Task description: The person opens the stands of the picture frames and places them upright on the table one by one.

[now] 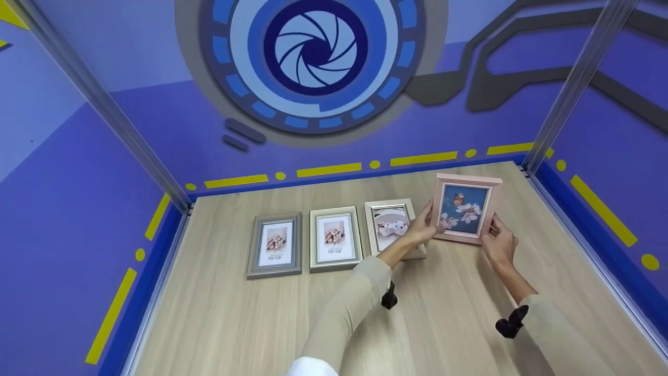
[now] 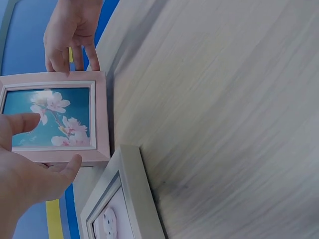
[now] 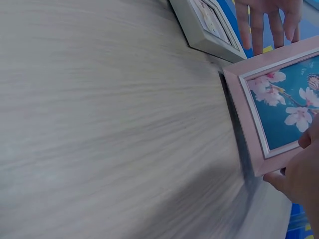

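Observation:
A pink picture frame (image 1: pixel 468 209) with a photo of blossoms and a butterfly on blue stands tilted up at the right of the table. My left hand (image 1: pixel 421 227) holds its left side, and in the left wrist view the left thumb (image 2: pixel 25 123) lies over the front. On the opposite side my right hand (image 1: pixel 500 244) grips the frame's edge; the fingers behind it are mostly hidden. Just left of it lies a cream picture frame (image 1: pixel 369 219) with a picture of white spotted figures, partly covered by my left hand and forearm.
Farther left, a pale gold picture frame (image 1: pixel 358 235) and a grey picture frame (image 1: pixel 297 245) lie flat in a row on the wood-grain table (image 1: pixel 219 313). Blue printed walls (image 1: pixel 334 151) enclose the back and sides, with metal posts (image 1: pixel 566 83) at the corners.

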### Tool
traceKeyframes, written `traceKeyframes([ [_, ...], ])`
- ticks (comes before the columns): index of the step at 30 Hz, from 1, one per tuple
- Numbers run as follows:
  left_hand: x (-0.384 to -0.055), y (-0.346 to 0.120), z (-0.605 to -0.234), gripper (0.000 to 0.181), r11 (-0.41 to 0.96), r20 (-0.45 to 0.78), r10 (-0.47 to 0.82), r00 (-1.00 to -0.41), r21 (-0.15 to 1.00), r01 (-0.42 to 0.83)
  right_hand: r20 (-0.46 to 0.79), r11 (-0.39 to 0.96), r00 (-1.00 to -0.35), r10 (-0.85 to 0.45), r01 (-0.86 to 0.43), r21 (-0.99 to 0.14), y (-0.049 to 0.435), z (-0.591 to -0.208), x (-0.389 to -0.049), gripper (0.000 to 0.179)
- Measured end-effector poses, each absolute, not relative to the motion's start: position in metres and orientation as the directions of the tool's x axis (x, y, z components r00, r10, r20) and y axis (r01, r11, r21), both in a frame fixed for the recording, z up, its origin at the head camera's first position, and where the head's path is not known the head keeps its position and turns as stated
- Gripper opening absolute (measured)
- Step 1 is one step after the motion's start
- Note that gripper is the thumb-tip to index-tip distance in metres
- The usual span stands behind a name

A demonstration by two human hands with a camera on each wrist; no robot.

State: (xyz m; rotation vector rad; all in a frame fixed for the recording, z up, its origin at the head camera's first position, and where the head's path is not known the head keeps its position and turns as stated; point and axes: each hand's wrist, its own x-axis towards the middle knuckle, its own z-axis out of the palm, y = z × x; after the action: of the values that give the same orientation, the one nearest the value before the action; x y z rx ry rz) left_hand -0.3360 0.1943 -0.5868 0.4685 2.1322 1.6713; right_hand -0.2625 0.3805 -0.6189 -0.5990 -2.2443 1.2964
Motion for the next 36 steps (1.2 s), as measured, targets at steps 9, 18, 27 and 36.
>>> traceKeyframes([
  [9,-0.319,0.197,-0.582,0.085,0.456,-0.086,0.437,-0.895,0.879,0.138,0.143,0.487,-0.815,0.561,0.186,-0.853,0.382,-0.625,-0.254,0.051],
  [18,-0.305,0.204,-0.585,0.087,0.455,-0.158,0.385,-0.909,0.89,0.038,0.073,0.464,-0.832,0.55,0.232,-0.855,0.381,-0.627,-0.248,0.054],
  [27,-0.311,0.2,-0.59,0.084,0.374,-0.159,0.395,-0.905,0.927,0.001,0.043,0.473,-0.868,0.495,0.228,-0.851,0.385,-0.624,-0.245,0.056],
  [36,-0.31,0.195,-0.595,0.069,0.374,-0.171,0.396,-0.902,0.927,-0.012,-0.131,0.483,-0.9,0.415,0.34,-0.807,0.398,-0.618,-0.232,0.066],
])
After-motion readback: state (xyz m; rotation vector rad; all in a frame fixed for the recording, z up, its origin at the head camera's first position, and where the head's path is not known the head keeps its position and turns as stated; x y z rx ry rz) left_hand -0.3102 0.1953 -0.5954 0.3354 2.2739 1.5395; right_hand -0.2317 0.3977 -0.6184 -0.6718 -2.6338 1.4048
